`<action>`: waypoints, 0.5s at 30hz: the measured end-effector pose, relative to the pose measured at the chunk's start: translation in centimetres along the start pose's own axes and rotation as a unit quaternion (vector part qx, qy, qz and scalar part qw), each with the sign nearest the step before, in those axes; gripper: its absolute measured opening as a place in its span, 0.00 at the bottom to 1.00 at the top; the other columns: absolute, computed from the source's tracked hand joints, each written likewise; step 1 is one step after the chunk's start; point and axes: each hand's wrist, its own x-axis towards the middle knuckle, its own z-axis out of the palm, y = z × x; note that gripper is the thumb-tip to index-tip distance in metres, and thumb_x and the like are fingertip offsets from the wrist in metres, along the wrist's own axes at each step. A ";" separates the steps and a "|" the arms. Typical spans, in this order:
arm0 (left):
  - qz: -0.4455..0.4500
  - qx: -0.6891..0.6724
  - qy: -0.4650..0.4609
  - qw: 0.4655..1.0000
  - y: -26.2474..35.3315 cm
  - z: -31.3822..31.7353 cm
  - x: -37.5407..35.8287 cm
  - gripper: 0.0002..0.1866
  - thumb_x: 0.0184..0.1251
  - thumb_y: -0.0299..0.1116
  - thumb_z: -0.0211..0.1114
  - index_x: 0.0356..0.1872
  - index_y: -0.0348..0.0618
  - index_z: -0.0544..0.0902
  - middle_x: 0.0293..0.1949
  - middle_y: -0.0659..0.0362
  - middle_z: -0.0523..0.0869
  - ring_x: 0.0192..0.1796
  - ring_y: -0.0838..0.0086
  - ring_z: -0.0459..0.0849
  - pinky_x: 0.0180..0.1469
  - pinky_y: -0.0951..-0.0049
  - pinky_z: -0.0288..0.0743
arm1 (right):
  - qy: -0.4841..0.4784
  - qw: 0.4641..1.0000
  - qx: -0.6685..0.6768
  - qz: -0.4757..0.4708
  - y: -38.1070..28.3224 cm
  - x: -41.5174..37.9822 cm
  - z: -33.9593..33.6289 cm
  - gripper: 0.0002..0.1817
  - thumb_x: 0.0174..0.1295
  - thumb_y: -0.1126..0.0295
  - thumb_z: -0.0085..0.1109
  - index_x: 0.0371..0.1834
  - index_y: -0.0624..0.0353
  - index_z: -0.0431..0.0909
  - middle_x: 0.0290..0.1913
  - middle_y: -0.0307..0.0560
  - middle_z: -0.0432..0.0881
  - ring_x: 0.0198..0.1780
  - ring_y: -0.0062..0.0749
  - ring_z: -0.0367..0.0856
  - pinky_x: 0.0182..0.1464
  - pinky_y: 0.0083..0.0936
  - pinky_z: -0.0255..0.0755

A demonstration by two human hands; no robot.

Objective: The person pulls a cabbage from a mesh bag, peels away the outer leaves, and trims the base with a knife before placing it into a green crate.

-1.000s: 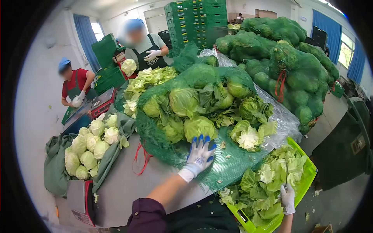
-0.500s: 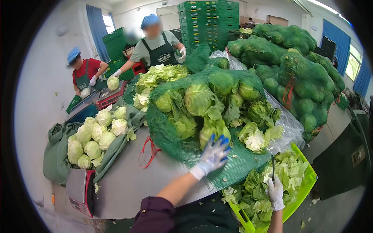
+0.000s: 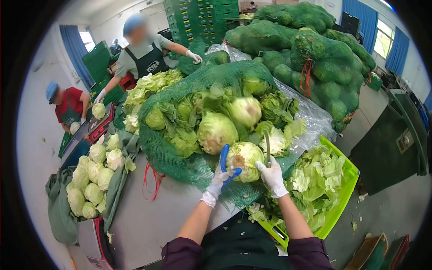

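A pale cabbage [image 3: 244, 161] with a browned stem end lies at the front of an open green mesh bag [image 3: 180, 87]. My left hand [image 3: 221, 176], in a white glove with blue on the fingers, is at its left side, thumb and fingers spread apart. In my right hand [image 3: 272, 176], also gloved, is a knife [image 3: 267, 146] with a narrow curved blade pointing up, close to the cabbage's right side. More cabbages [image 3: 217, 132] and loose outer leaves fill the bag behind.
Leaves fill a lime-green crate [image 3: 344, 193] at the right. Trimmed cabbages [image 3: 93, 193] lie in a green cloth at the left, behind a scale [image 3: 95, 243]. Two co-workers [image 3: 150, 56] [image 3: 69, 105] stand across. Full mesh bags [image 3: 310, 67] and a dark bin [image 3: 387, 139] are at the right.
The view has shifted. The knife hand has moved from over the crate to the cabbage. My left hand has turned to the cabbage's side, and stem ends now show on several cabbages.
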 end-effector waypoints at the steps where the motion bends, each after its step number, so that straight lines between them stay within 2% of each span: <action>1: -0.008 -0.003 -0.005 1.000 0.0 -0.1 0.3 0.51 0.49 0.27 0.74 0.74 0.58 0.53 0.72 0.67 0.55 0.67 0.71 0.66 0.59 0.69 0.74 | -0.024 0.987 0.073 0.138 0.5 0.1 -0.6 0.29 0.57 0.56 0.68 0.57 0.62 0.72 0.23 0.37 0.75 0.17 0.19 0.71 0.19 0.19 0.66; 2: -0.016 -0.008 -0.009 1.000 0.0 0.1 0.4 0.51 0.51 0.24 0.71 0.75 0.57 0.52 0.72 0.70 0.54 0.66 0.74 0.65 0.57 0.72 0.75 | -0.047 0.950 0.143 0.274 -0.8 0.1 -0.9 0.28 0.59 0.54 0.67 0.55 0.62 0.74 0.22 0.36 0.74 0.16 0.17 0.69 0.17 0.18 0.64; 3: -0.019 -0.008 -0.006 1.000 0.1 0.3 0.3 0.50 0.51 0.18 0.68 0.75 0.56 0.52 0.72 0.71 0.54 0.66 0.74 0.66 0.58 0.71 0.74 | -0.010 0.949 0.175 0.262 -0.2 -0.1 -0.5 0.25 0.61 0.52 0.64 0.49 0.63 0.75 0.20 0.34 0.72 0.13 0.15 0.65 0.15 0.18 0.61; 6: -0.036 0.023 -0.025 0.999 1.1 0.0 0.7 0.48 0.50 0.16 0.66 0.74 0.53 0.55 0.72 0.68 0.57 0.67 0.74 0.64 0.58 0.72 0.74 | 0.014 0.938 0.192 0.287 -0.6 -0.2 -1.0 0.23 0.61 0.53 0.64 0.45 0.64 0.75 0.19 0.34 0.70 0.13 0.16 0.66 0.15 0.18 0.62; 7: -0.017 0.121 -0.011 0.992 1.3 0.2 0.7 0.48 0.47 0.15 0.66 0.73 0.48 0.57 0.71 0.63 0.60 0.68 0.73 0.63 0.61 0.72 0.71 | -0.003 0.936 0.190 0.297 -0.6 -0.3 -1.4 0.21 0.62 0.51 0.62 0.37 0.61 0.74 0.17 0.34 0.69 0.13 0.18 0.66 0.14 0.19 0.62; 8: -0.017 0.122 -0.016 0.992 2.5 1.0 0.1 0.48 0.47 0.15 0.66 0.73 0.48 0.57 0.71 0.63 0.60 0.68 0.73 0.63 0.61 0.72 0.71 | 0.002 0.936 0.191 0.296 -0.9 -0.6 -2.1 0.21 0.62 0.51 0.62 0.37 0.61 0.74 0.17 0.34 0.69 0.13 0.18 0.66 0.14 0.19 0.62; 10: -0.001 0.129 -0.045 0.991 5.4 2.7 -1.5 0.46 0.44 0.21 0.70 0.71 0.44 0.62 0.69 0.57 0.63 0.68 0.69 0.63 0.67 0.67 0.65 | -0.050 0.867 0.297 0.397 -1.4 -1.7 -3.5 0.23 0.63 0.47 0.58 0.32 0.58 0.72 0.16 0.34 0.67 0.12 0.20 0.65 0.14 0.19 0.62; 11: 0.077 0.276 -0.057 0.956 5.9 2.5 -1.9 0.46 0.41 0.30 0.74 0.69 0.44 0.66 0.68 0.51 0.63 0.69 0.63 0.63 0.71 0.62 0.57 | -0.082 0.853 0.344 0.385 -0.9 -2.5 -3.8 0.25 0.64 0.43 0.55 0.29 0.56 0.70 0.15 0.35 0.66 0.11 0.22 0.64 0.15 0.20 0.63; 12: 0.067 0.276 -0.062 0.957 6.0 2.9 -2.4 0.46 0.41 0.30 0.74 0.69 0.44 0.66 0.68 0.51 0.63 0.69 0.63 0.63 0.71 0.62 0.57 | -0.074 0.849 0.345 0.392 -0.4 -3.3 -3.7 0.25 0.64 0.43 0.55 0.29 0.56 0.70 0.15 0.35 0.66 0.11 0.22 0.64 0.15 0.20 0.63; 14: 0.138 0.479 -0.039 0.866 6.0 3.8 -2.8 0.44 0.40 0.36 0.75 0.66 0.45 0.70 0.67 0.48 0.64 0.70 0.60 0.59 0.72 0.59 0.52 | -0.089 0.827 0.304 0.464 0.4 -3.8 -3.2 0.27 0.64 0.41 0.53 0.31 0.58 0.70 0.15 0.37 0.68 0.12 0.24 0.66 0.16 0.23 0.64; 15: 0.116 0.401 -0.039 0.908 4.5 3.7 -2.4 0.44 0.41 0.37 0.76 0.67 0.46 0.70 0.67 0.47 0.64 0.71 0.57 0.58 0.72 0.59 0.53 | -0.108 0.854 0.231 0.454 0.9 -3.9 -3.4 0.23 0.64 0.47 0.57 0.33 0.60 0.70 0.16 0.40 0.71 0.14 0.26 0.70 0.17 0.26 0.66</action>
